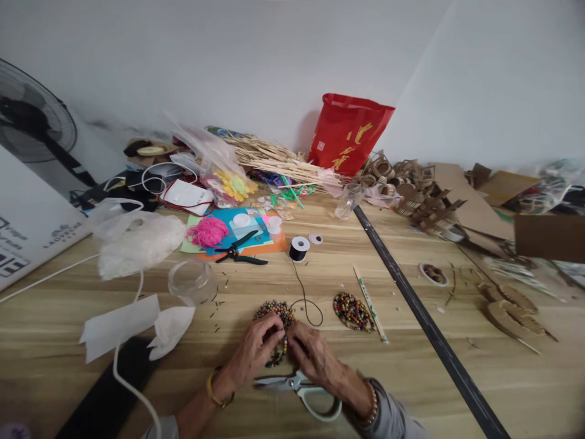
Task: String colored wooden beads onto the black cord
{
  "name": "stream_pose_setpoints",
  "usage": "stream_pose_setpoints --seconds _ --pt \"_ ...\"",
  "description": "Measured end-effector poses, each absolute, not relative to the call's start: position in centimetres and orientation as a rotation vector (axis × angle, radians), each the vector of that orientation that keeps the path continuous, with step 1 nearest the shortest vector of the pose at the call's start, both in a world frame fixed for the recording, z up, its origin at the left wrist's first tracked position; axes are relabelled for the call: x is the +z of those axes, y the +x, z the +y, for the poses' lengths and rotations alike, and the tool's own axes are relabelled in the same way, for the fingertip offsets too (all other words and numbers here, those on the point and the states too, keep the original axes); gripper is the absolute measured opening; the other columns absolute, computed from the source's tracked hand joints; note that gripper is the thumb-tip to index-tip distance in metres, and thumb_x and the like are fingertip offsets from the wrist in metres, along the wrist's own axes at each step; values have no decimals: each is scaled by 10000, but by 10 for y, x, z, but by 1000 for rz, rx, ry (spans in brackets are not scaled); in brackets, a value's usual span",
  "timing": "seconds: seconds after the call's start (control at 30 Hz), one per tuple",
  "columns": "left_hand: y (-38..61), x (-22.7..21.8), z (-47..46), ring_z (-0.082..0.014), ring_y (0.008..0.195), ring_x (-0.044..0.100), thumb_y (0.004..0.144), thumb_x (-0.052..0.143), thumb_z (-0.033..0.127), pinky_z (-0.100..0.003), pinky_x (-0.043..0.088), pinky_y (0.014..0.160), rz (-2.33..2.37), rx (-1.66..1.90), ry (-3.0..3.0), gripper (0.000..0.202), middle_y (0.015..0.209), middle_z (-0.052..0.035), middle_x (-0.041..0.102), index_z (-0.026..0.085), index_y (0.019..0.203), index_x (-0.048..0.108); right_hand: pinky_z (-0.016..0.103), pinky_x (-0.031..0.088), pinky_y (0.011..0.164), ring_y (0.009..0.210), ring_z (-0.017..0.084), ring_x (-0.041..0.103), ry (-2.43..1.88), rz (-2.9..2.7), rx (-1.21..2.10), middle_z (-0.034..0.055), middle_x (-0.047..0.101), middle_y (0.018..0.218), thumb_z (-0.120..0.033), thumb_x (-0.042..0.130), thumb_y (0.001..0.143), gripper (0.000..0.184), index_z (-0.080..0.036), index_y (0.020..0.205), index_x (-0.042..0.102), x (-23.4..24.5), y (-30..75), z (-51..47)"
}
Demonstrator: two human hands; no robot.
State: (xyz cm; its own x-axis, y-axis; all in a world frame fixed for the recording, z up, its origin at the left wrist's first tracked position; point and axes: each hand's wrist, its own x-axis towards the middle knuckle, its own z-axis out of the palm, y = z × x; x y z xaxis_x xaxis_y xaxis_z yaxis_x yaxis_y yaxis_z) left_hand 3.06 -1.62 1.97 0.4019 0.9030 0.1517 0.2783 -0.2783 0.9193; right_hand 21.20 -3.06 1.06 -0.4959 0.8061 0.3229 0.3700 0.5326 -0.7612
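"What's nearest?"
"Scissors (297,383), bottom centre, perhaps placed for easy reach."
"Above them?"
"Left hand (258,341) and right hand (315,355) narrowly pinch the beaded strand (275,309), lower centre, seemingly steadying it; bead or thread, I can't tell."
"Beyond?"
"Black cord (302,289) loops from its spool (299,249), mid-frame, probably upright for stability."

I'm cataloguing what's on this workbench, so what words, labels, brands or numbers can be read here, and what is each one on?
"LAOVECHE": on the white box at the left, its middle letters slightly uncertain.
Other dark lettering on that box: cut off or too blurred to read.
Gold characters on the red bag: too unclear to quote.
No other text is legible.
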Motion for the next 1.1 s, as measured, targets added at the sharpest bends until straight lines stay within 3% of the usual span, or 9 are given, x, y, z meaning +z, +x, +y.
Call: stream_pose_setpoints --seconds 0.47,0.6,0.73,0.93,1.1 --pt "29 21 -12 -130 594 509 832 565 470 -239 414 569 883 816 1350 322 651 12 534 152 787 541 243 470 664 708 141 558 -888 -2032 705 38 587 787 -190 387 980 171 -189 930 550 14 212 -33" --pt "23 16 -12 -141 701 561 754 688 402 -244 448 641 763 724 1278 318 798 -21 625 150 925 596 263 491 709 774 152 577 -856 -2043 667 60 600 847 -173 406 978 164 -183 979 570 16 212 -34" --pt "22 12 -12 -149 747 578 600 806 286 -236 434 653 716 663 1237 407 838 -21 658 163 924 595 295 504 725 838 173 573 -887 -2038 615 80 577 917 -181 407 977 178 -187 1007 583 18 213 -34" --pt "21 21 -13 -118 542 545 752 669 456 -213 378 506 751 561 1287 323 622 -11 650 139 805 640 300 508 722 859 180 557 -988 -2090 600 75 534 951 -184 414 968 180 -197 1003 590 26 216 -37" --pt "20 23 -11 -124 529 575 756 651 513 -205 384 483 789 583 1272 361 624 -19 681 152 767 648 271 485 643 703 153 555 -1125 -2161 563 61 562 914 -175 460 942 239 -183 1180 475 33 233 -47"
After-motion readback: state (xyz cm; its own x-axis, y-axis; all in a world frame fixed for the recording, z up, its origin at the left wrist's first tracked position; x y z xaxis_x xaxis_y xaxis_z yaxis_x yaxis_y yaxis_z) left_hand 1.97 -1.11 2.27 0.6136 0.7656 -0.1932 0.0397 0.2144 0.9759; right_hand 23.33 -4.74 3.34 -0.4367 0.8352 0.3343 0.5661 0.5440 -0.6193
